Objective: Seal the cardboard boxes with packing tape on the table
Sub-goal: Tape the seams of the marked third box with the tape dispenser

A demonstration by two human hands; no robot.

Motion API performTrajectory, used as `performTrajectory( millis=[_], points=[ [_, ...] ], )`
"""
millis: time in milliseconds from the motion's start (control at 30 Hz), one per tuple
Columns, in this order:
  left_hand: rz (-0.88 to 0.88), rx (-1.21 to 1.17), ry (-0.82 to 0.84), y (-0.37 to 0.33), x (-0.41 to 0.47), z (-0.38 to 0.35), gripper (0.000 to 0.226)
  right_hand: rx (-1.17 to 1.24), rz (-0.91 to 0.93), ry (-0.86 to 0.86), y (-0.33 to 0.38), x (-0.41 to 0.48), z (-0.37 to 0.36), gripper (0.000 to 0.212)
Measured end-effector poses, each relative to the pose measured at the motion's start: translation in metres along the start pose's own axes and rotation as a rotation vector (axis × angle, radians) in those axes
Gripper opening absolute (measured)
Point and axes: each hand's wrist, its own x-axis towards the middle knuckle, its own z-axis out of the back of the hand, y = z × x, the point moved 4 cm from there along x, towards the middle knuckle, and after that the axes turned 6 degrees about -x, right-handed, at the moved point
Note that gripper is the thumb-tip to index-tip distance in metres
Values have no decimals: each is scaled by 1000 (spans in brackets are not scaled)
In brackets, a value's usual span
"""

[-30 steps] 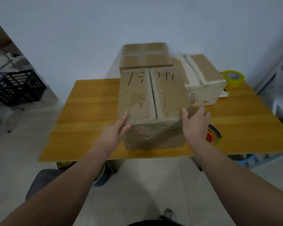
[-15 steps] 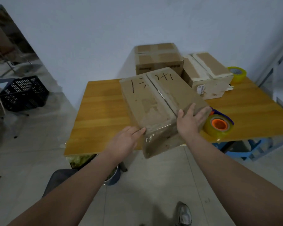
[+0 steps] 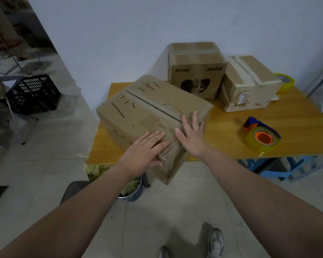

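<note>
A large cardboard box [image 3: 138, 108] with black marks on its top lies turned at an angle on the wooden table [image 3: 268, 116], its near corner past the front edge. My left hand [image 3: 145, 151] lies flat on the box's near end, fingers straight. My right hand [image 3: 191, 135] presses flat on the top beside the centre seam, fingers spread. A tape dispenser [image 3: 261, 135] with a clear roll and orange core sits on the table to the right.
Two taped boxes stand at the back, a tall one [image 3: 196, 71] and a lower one [image 3: 250, 82]. A yellow tape roll [image 3: 285, 81] lies behind them. A metal bucket [image 3: 131, 189] and a blue stool [image 3: 268, 164] sit under the table; a black crate [image 3: 33, 94] is far left.
The box has been turned further anticlockwise on the table. My left hand moved from the box's left side onto its near end, close to my right hand. The view shifted left.
</note>
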Motion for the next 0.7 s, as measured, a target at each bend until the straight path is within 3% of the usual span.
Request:
performTrajectory(
  millis=[167, 333, 533, 700],
  points=[
    [155, -44, -109, 9, -13, 4, 73, 215, 95, -6, 40, 5, -29, 71],
    [212, -15, -46, 30, 2, -10, 72, 219, 26, 4, 55, 25, -20, 60],
    [338, -41, -108, 49, 45, -15, 71, 238, 95, 110, 48, 51, 23, 40],
    [455, -113, -147, 83, 101, -12, 67, -39, 131, 79, 21, 90, 67, 35]
  ],
)
